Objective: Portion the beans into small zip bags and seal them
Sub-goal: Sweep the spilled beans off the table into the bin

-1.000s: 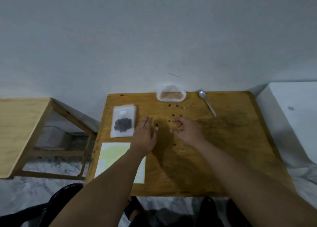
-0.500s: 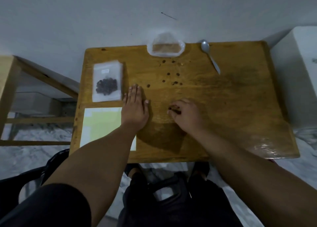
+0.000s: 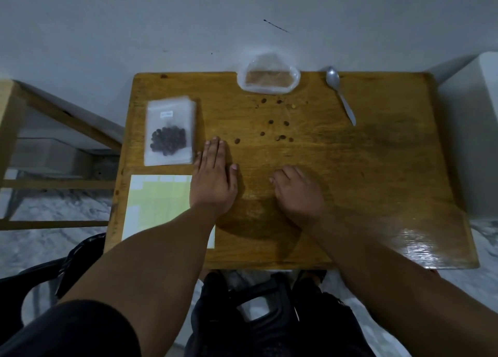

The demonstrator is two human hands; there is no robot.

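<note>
Wooden tabletop (image 3: pixel 377 168), pale label sheet (image 3: pixel 156 203) at its near-left corner. Left hand (image 3: pixel 214 178) lies flat mid-tabletop, fingers straight and released. Right hand (image 3: pixel 299 192) is just beside it, fingers curled under, and I can't tell if they grasp anything. A zip bag (image 3: pixel 170 131) of beans sits by the left edge, the spoon (image 3: pixel 341 95) by the far edge, and loose beans (image 3: pixel 270 122) are scattered ahead of the hands.

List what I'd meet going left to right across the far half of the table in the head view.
zip bag of beans → clear bag of brown contents → spoon. The loose beans overlap the clear bag's span, so they are left out.
</note>
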